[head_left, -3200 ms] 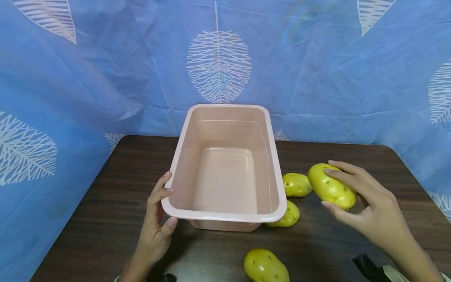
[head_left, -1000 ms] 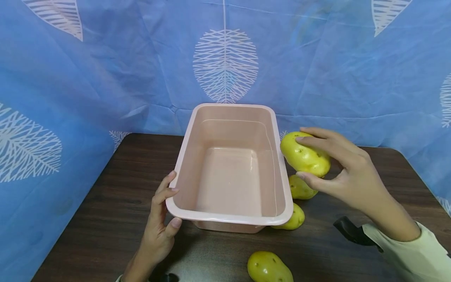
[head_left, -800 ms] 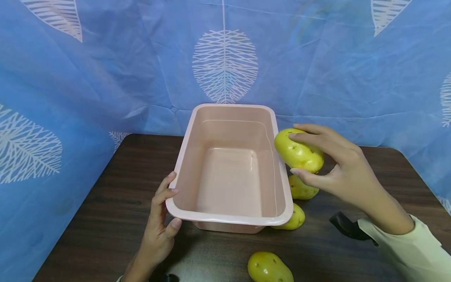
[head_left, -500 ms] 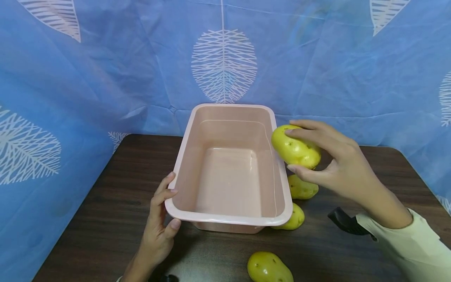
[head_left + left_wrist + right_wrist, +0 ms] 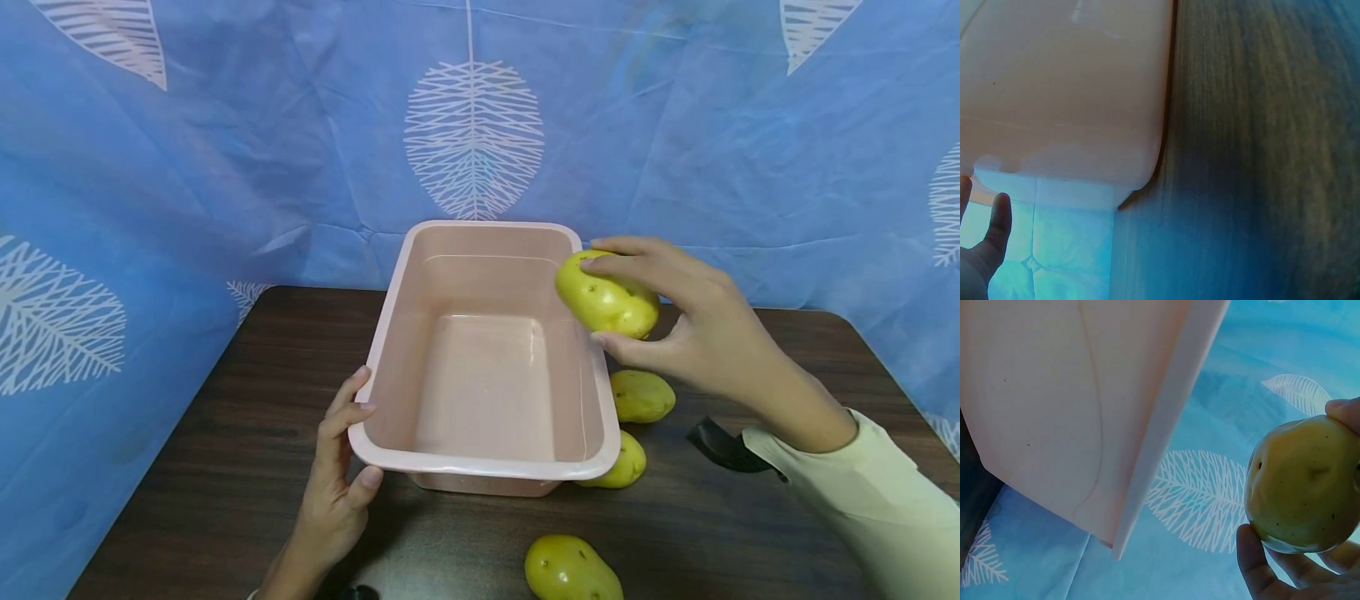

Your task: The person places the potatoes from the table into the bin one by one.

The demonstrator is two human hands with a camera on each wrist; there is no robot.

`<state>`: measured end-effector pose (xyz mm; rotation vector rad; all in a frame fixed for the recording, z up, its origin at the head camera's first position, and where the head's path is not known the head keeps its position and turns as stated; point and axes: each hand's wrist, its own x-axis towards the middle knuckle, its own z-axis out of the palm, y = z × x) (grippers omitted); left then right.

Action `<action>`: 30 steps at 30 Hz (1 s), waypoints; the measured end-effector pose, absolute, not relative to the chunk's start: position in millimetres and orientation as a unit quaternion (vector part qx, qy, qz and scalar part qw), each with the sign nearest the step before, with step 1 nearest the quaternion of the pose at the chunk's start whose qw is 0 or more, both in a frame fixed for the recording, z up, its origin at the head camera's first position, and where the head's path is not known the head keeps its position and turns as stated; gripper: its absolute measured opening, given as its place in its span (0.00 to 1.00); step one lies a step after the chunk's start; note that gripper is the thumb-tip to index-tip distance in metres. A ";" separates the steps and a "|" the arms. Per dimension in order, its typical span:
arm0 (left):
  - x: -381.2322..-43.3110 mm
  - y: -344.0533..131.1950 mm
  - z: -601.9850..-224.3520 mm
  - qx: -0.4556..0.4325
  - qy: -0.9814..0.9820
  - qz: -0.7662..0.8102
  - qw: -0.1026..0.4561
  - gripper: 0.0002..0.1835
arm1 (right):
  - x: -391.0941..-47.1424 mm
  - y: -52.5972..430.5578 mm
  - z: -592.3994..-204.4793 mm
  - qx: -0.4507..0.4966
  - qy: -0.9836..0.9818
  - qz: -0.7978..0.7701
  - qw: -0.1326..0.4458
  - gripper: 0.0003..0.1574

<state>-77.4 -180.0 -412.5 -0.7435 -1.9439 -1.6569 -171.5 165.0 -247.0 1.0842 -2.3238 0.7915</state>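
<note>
Right hand [image 5: 705,325]: bare, thumb and fingers parted by the raised potato [image 5: 607,296], which they pinched. Left hand [image 5: 333,475]: bare, fingers bent onto the left rim of the tub [image 5: 491,467] by its near corner, thumb set apart from them. Raised potato: yellow, oval, glossy, dimpled with dark eyes; it was off the surface [image 5: 450,537] near the tub's right rim, a gap showing between them in the right wrist view. Tub: pale pink, smooth, deep, round-cornered, broad-lipped; it stood on the surface. Far potato [image 5: 642,396] and middle potato [image 5: 618,462]: yellow, both lay just right of the tub. Front potato [image 5: 572,569]: shiny, lay nearer the person. Surface: dark, wood-grained. Cloth [image 5: 300,150]: blue, creased, white leaf prints; it hung behind. Sleeve [image 5: 862,492]: pale, covered the right forearm.
</note>
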 end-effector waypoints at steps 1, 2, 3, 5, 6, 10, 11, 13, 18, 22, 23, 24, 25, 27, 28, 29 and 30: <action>-77.4 -180.0 -412.5 -0.271 -0.710 -0.605 0.238 0.28 | -172.5 164.1 -246.5 0.395 -0.843 0.287 0.226 0.41; -77.3 -180.1 -412.5 -0.270 -0.711 -0.604 0.237 0.28 | -173.4 163.3 -246.3 0.397 -0.842 0.287 0.226 0.41; -77.1 -180.1 -412.4 -0.268 -0.713 -0.603 0.236 0.28 | -174.2 162.6 -246.1 0.398 -0.841 0.287 0.226 0.41; -76.9 -180.1 -412.2 -0.266 -0.715 -0.602 0.235 0.28 | -176.1 161.4 -245.7 0.400 -0.842 0.285 0.224 0.41; -76.7 -180.1 -412.1 -0.265 -0.716 -0.601 0.234 0.28 | -177.1 160.9 -245.5 0.401 -0.843 0.283 0.222 0.40; -76.8 -180.0 -411.6 -0.265 -0.718 -0.600 0.233 0.28 | -182.2 158.6 -244.8 0.396 -0.850 0.274 0.212 0.40; -76.8 -180.0 -411.6 -0.265 -0.717 -0.600 0.234 0.28 | -183.7 157.9 -244.6 0.395 -0.851 0.275 0.209 0.40; -77.0 -180.1 -411.6 -0.265 -0.717 -0.601 0.235 0.28 | -186.6 156.7 -244.2 0.392 -0.853 0.278 0.202 0.40; -76.8 -180.5 -412.0 -0.264 -0.717 -0.599 0.238 0.28 | -193.1 154.2 -243.4 0.380 -0.859 0.294 0.175 0.39; -76.7 -180.9 -411.8 -0.263 -0.720 -0.598 0.237 0.28 | -196.9 152.5 -243.8 0.367 -0.866 0.303 0.153 0.37; -76.8 -180.9 -411.7 -0.262 -0.720 -0.598 0.236 0.28 | -197.6 151.9 -243.8 0.365 -0.867 0.306 0.147 0.37; -76.8 -180.9 -411.6 -0.262 -0.720 -0.598 0.236 0.28 | -198.4 151.3 -243.7 0.363 -0.868 0.308 0.143 0.37; -76.9 -180.8 -411.5 -0.261 -0.720 -0.598 0.236 0.28 | -199.2 150.6 -243.4 0.361 -0.869 0.309 0.138 0.37; -76.9 -180.6 -411.3 -0.261 -0.719 -0.599 0.235 0.28 | -200.8 149.2 -242.7 0.358 -0.870 0.314 0.129 0.36; -76.9 -180.6 -411.2 -0.260 -0.719 -0.600 0.235 0.28 | -201.7 148.3 -242.1 0.357 -0.869 0.318 0.123 0.36; -77.0 -180.4 -411.0 -0.260 -0.719 -0.601 0.234 0.28 | -202.5 147.4 -241.4 0.357 -0.869 0.322 0.117 0.35; -77.0 -180.4 -410.9 -0.259 -0.719 -0.601 0.233 0.28 | -203.4 146.5 -240.9 0.355 -0.869 0.325 0.112 0.35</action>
